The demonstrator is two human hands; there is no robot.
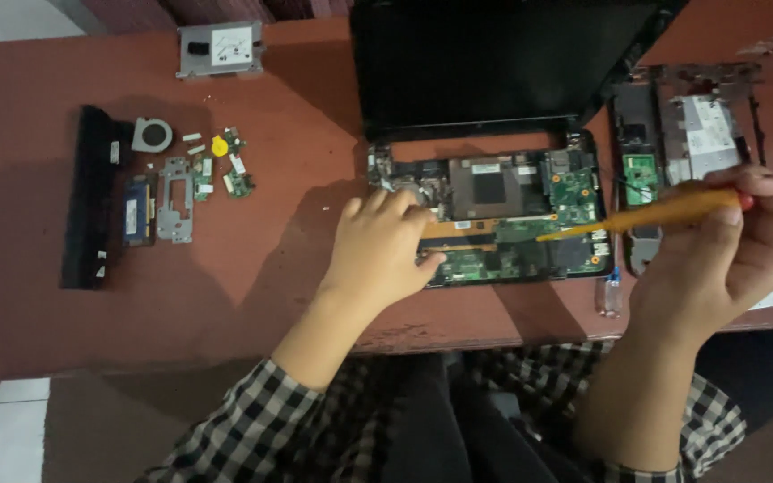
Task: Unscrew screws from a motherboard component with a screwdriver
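Your left hand (385,246) lies palm down, fingers loosely curled, on the left part of the opened black laptop base with its exposed green circuit board (503,219); it holds nothing. The base sits at the middle of the reddish-brown table (270,268), near its front edge, with the dark screen (494,63) tilted up behind.

Your right hand (726,246) is closed around the orange-handled screwdriver (664,213), which slants down and left, its tip over the board's right half. Whether the tip touches cannot be told.

Right of the base: the removed black top cover with a silver plate (700,134).

Far left: a long black battery bar (87,197), a small round grey fan (151,134), a blue memory stick (139,210), a grey metal bracket (175,201), small green boards with a yellow coin cell (225,165). Behind them, a silver drive in its caddy (220,49).
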